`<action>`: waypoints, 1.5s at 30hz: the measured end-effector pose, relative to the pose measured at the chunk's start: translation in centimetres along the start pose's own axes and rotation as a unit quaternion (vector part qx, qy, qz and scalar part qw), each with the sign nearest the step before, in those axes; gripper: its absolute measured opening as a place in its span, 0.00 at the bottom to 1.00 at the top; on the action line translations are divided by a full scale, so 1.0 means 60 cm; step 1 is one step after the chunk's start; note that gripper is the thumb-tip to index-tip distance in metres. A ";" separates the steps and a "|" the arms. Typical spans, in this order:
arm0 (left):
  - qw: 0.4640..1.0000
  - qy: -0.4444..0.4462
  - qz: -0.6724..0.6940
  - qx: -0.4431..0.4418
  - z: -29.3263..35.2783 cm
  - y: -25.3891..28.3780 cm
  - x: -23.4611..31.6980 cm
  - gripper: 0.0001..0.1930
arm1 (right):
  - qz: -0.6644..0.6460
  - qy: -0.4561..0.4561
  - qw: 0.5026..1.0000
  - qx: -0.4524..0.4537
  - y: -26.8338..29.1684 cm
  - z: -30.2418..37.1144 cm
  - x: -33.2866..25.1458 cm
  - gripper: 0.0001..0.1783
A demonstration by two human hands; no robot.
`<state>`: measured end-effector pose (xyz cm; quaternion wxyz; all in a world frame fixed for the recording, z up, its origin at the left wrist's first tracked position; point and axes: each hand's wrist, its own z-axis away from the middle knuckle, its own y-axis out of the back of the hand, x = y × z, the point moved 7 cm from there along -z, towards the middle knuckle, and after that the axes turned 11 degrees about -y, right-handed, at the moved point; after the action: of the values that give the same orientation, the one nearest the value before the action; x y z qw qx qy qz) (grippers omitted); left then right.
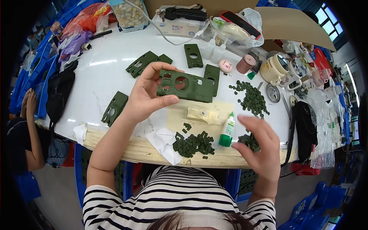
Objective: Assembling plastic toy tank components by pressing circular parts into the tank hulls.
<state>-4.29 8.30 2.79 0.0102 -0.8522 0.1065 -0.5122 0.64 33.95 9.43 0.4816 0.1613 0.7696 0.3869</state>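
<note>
Raised over the table, my left hand [147, 94] grips a dark green plastic model vehicle hull [196, 89] with a round hole and smaller cutouts. Fingers curl behind it, the thumb along its near edge. My right hand [260, 147] is apart from it, thumb and fingers spread with nothing between them. Just left of that hand stands a small glue bottle [227, 131] with a green tip and base. Small dark green parts lie in a heap [193, 144] near the table's front edge, and another heap [249, 142] is partly hidden by my right hand.
More hulls lie around, including one on the left [115, 109] and one farther back [193, 56]. A taped block [204, 114] sits mid-table beside a white cloth [165, 145]. Mugs [274, 69] stand right of a larger parts heap [253, 99]. A co-worker's arm [33, 138] shows at far left.
</note>
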 end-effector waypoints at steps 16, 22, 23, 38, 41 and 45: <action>0.975 -0.112 -0.155 -0.114 0.009 -0.033 0.002 0.32 | 0.033 0.164 0.986 0.028 -0.045 -0.119 0.003 0.34; 0.910 -0.222 -0.311 -0.163 0.004 -0.063 0.015 0.31 | 0.049 0.196 0.979 0.010 -0.068 -0.115 0.023 0.32; 0.903 -0.232 -0.323 -0.164 0.003 -0.067 0.020 0.32 | 0.051 0.203 0.978 0.015 -0.069 -0.118 0.021 0.32; 0.931 -0.068 -0.349 -0.081 -0.051 -0.034 0.042 0.27 | 0.115 -0.161 0.980 -0.001 -0.003 -0.166 0.245 0.06; 0.942 -0.011 -0.324 -0.087 -0.022 -0.014 0.011 0.27 | 0.133 -0.162 0.978 -0.019 -0.021 -0.167 0.257 0.07; 0.965 -0.002 -0.257 -0.056 -0.016 -0.002 0.010 0.26 | 0.148 -0.161 0.975 -0.025 -0.036 -0.179 0.265 0.08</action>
<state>-4.83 8.42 3.76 -0.1688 -0.8513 -0.0878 -0.4889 -16.09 37.71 0.57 0.5408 0.3216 0.6397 0.4415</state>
